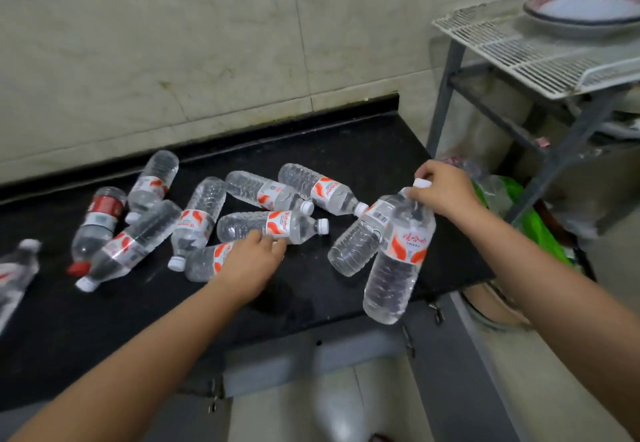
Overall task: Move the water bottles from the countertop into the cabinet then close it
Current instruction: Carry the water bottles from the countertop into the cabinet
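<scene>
Several clear water bottles with orange-and-white labels lie scattered on the black countertop (311, 150). My right hand (445, 192) grips two bottles (398, 261) by their necks, lifted over the counter's right end; the nearer one hangs past the front edge. My left hand (252, 265) rests on a lying bottle (204, 261) near the middle, fingers curled over it and touching another bottle (273, 225) behind. A red-capped bottle (97, 227) lies at the left. Grey cabinet doors (311, 362) show below the counter edge.
A grey metal rack (540, 57) with a white wire shelf stands to the right and carries a red-rimmed plate (585, 8). Green plastic bags (540, 230) sit under it. The tiled wall backs the counter. Pale floor shows below.
</scene>
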Demonstrator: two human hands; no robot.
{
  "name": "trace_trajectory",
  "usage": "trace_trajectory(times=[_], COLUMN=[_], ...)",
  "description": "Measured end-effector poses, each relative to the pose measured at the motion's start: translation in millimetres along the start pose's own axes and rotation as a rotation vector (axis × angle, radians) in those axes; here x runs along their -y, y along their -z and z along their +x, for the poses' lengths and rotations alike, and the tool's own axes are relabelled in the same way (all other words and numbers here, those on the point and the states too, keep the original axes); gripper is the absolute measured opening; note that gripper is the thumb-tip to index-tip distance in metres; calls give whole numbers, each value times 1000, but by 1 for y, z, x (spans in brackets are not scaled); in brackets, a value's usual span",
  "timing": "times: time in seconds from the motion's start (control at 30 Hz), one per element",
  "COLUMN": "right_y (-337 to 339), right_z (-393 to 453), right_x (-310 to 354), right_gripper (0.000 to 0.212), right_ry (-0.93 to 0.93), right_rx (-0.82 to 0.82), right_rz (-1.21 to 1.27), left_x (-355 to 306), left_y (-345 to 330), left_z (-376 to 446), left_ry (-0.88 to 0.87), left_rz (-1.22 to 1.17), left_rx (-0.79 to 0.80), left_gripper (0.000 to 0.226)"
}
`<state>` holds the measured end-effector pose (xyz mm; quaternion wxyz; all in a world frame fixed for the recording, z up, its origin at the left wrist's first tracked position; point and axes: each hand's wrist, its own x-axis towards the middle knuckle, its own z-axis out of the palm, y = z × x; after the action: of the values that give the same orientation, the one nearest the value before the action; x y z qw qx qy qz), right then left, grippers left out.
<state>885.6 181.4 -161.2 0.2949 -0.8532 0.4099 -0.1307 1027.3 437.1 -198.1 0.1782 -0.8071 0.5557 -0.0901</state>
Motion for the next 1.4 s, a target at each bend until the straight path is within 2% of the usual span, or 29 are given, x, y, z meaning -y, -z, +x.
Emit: trace_trajectory(times=[0.13,0.23,0.3,0.43,0.57,0.73,0.93,1.07,1.17,1.4], right_y=[-10,-31,-37,-50,-79,-134,-214,-279,-336,-495], right_z=[-78,-142,-178,-232,-272,-307,-303,-280,-258,-200], right_x=[40,51,52,63,75,73,52,32,16,-38], right_gripper=[38,32,28,36,32,33,31,30,31,33], right_ry=[297,466,492,460,443,413,361,326,305,298], right_rx=[91,77,56,118,261,465,674,719,693,611], right_rz=[-187,-211,-184,-188,-246,-306,-378,-379,-365,-335], left_x=[10,19,22,14,-1,-32,-48,-43,-39,-44], left_y=[14,39,50,63,46,-16,-98,-163,-223,-400], left_z=[-52,-107,-143,-218,-268,-301,-296,-275,-252,-197], left_ry=[192,344,446,448,353,207,123,191,284,419], left_rz=[-151,-359,-495,-689,-782,-723,-550,-634,-701,-657], left_rx=[-56,-124,-178,-184,18,288,512,538,526,447], left_gripper=[58,37,33,41,38,26,38,41,39,34])
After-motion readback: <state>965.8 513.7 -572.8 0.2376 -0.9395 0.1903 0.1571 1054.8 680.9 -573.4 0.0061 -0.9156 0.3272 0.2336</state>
